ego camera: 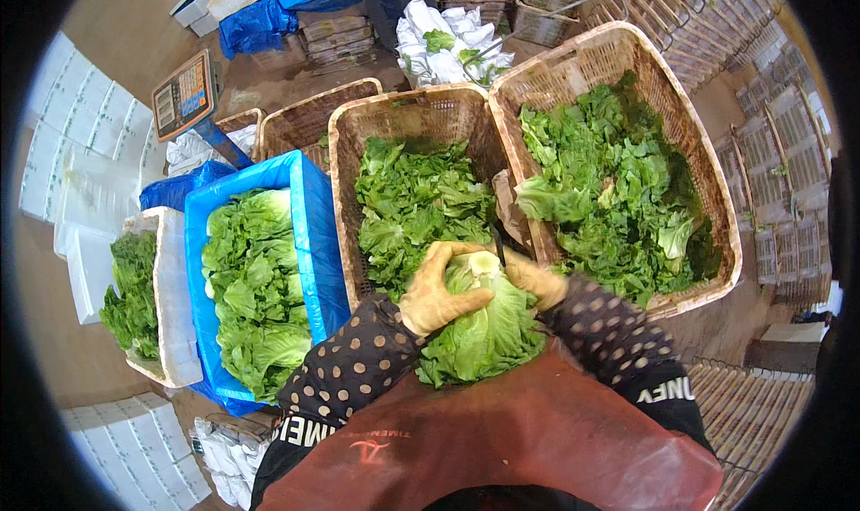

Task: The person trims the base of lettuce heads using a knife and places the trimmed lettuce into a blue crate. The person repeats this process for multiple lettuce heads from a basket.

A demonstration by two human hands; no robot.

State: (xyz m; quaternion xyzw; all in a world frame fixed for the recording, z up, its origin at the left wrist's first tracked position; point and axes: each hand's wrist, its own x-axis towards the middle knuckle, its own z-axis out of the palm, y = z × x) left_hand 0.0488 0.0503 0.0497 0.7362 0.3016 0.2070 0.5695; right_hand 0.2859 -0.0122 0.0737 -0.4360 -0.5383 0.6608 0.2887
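Note:
A head of green lettuce [487, 329], its pale cut stem end up, is held against the red apron [497, 437]. My left hand [440, 293], in a yellowish glove, grips its left side with thumb and fingers spread around it. My right hand [534, 276], gloved too, is at the upper right of the head; a thin dark thing, perhaps a knife [498, 244], stands up beside its fingers, which are partly hidden. Just beyond both hands, a brown plastic crate [413, 98] holds loose lettuce leaves [423, 202].
Right stands a bigger crate [705, 141] of leaves. Left are a blue-lined box [322, 242] of lettuce heads and a white foam box [171, 296] of greens. Behind them rises a weighing scale [185, 94]. White foam boxes [80, 108] and stacked crates [783, 175] stand farther out.

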